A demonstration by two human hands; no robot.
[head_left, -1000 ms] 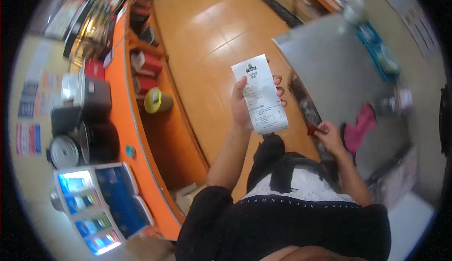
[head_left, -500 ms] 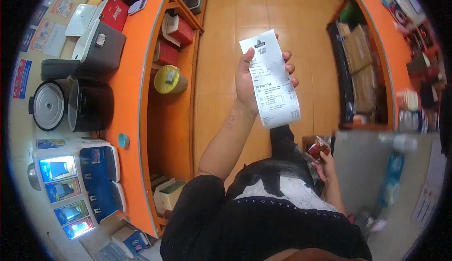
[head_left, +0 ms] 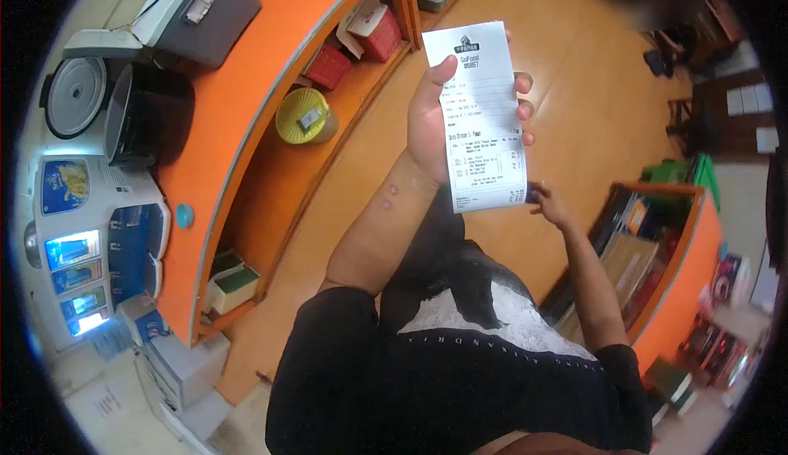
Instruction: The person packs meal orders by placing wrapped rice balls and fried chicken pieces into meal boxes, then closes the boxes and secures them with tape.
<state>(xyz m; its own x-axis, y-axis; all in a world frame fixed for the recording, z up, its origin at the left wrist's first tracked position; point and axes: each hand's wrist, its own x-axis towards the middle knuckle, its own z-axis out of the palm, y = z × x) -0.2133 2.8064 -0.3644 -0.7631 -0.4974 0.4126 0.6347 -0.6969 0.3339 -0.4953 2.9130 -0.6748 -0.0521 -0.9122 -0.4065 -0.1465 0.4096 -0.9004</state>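
A black pot [head_left: 156,118] stands on the long orange counter [head_left: 287,16]; a yellow-lidded tub [head_left: 295,130] sits on the shelf below its top. Right of the counter, the left hand [head_left: 427,130] is clamped on a receipt [head_left: 484,139], thumb on the printed side. Farther from the counter, the right hand [head_left: 554,207] is near the receipt's lower edge, partly hidden; its grip cannot be told.

1. Hands: 2, i.e. L hand [head_left: 431,130] & R hand [head_left: 556,207].
2. Printed receipt [head_left: 476,118]: 1.
3. Orange tables: 2, L table [head_left: 222,130] & R table [head_left: 685,250].
4. Red boxes on L shelf: 2, nr. box [head_left: 328,66] & far box [head_left: 377,34].
5. Tub w/ yellow lid [head_left: 305,117]: 1.
6. Blk pot [head_left: 156,114]: 1.
7. Rd. grey lid [head_left: 76,98]: 1.
8. Sm. teal cup [head_left: 185,216]: 1.
9. Grey cooler w/ wht lid [head_left: 205,16]: 1.
10. Blk T-shirt [head_left: 460,389]: 1.
11. Misc. R-side stuff: qty unclear, blurred.
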